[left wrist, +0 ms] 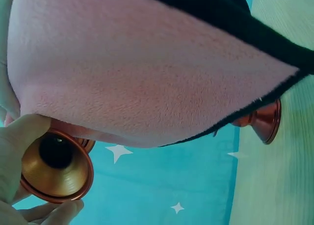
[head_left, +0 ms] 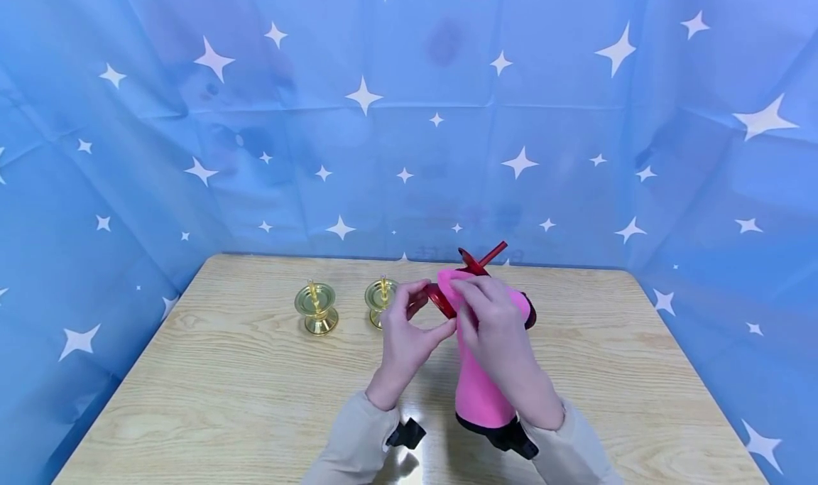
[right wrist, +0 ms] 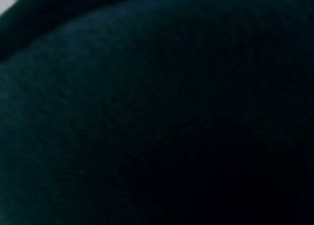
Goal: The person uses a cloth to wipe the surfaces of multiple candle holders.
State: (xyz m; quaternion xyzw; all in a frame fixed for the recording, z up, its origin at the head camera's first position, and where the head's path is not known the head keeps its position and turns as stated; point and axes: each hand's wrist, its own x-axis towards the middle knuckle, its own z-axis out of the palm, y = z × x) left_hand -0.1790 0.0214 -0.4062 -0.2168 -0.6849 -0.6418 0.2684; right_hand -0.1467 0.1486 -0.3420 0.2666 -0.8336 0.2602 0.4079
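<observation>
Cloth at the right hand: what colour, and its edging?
The cloth is pink with black edging; best seen in the head view.

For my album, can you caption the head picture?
Left grip holds red stand, right grip pink cloth, two gold stands nearby.

Worktop (head_left: 211,400): under everything, the curtain (head_left: 383,194) behind it and at both sides.
Left stand (head_left: 315,302): on the worktop toward its back edge, left of the middle stand.
Middle stand (head_left: 381,299): on the worktop, partly behind the left hand (head_left: 409,336).
Held stand (head_left: 441,302): tilted, near end at the left hand, far end beyond the cloth, back right.
Cloth (head_left: 481,389): across the held stand's middle, partly beneath the right hand (head_left: 495,322).
</observation>
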